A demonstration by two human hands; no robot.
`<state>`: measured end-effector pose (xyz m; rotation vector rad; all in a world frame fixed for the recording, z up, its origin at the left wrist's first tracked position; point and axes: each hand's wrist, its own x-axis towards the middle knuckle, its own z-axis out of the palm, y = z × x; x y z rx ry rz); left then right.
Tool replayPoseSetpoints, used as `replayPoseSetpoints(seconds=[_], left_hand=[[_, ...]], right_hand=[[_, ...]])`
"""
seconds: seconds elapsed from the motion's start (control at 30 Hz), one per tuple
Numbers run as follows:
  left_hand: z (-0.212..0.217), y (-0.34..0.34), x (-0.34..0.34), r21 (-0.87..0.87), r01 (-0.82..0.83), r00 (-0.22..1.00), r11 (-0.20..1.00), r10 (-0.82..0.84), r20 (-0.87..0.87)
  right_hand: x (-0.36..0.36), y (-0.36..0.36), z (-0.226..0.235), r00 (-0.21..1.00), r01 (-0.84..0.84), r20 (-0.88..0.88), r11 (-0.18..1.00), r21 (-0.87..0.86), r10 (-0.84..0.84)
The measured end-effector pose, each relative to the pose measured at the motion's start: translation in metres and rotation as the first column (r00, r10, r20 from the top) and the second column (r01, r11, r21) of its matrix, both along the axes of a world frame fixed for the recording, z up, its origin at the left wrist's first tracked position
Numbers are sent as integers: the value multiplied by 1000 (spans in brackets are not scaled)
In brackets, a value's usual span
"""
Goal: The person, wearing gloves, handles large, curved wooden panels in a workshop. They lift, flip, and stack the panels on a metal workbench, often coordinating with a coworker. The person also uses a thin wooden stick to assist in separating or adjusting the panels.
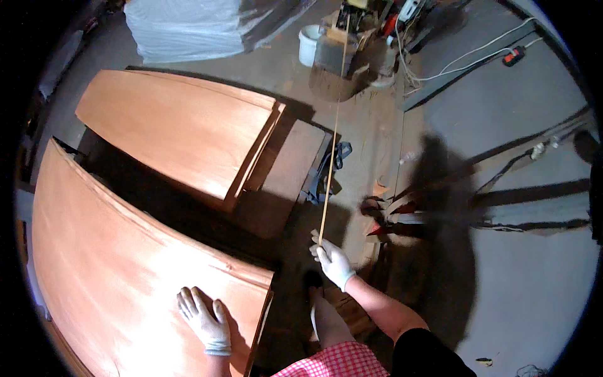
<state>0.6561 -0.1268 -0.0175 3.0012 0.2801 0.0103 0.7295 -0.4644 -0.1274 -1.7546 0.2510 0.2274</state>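
Rests the left hand palm down on the near stack of wood sheets, with fingers slightly parted and thumb spread away, close to the stack's right edge. Pinches the near end of a thin yellowish strip between thumb and fingers of the right hand, beyond that edge and clear of the wood. Holds the strip almost straight toward the far side, reaching the clutter beside the white bucket; cannot make out the exact far end.

Shows uneven, layered edges along the far side of the near stack, then a dark gap before the far stack. Leaves free room around the strip's middle, passing over brown floor just right of a flat board and near dark straps. Opens wider on the right, across a grey surface.

Cannot read any marking on the red-and-black socket at far right: too small. Likewise for the plastic-wrapped pile, at far left.
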Motion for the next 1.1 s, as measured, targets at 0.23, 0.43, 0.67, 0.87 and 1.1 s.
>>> replayPoseSetpoints(seconds=[0.23,0.43,0.67,0.87,1.1], left_hand=[[31,-6,-22,-391,133,949,911,-3,315],[64,-28,-86,-728,188,952,660,59,300],[81,-36,-198,-975,32,997,222,61,47],[86,-23,-314,-964,-158,984,213,120,-135],[97,36,-485,-947,-251,911,199,379,-162]], right_hand=[[-27,4,68,999,-24,-21,999,44,25],[-68,22,112,962,-271,-32,959,-76,270],[-225,92,167,759,-534,92,698,-476,644],[-358,165,195,415,-744,-138,248,-620,899],[-505,250,195,12,-617,-86,-60,-785,996]])
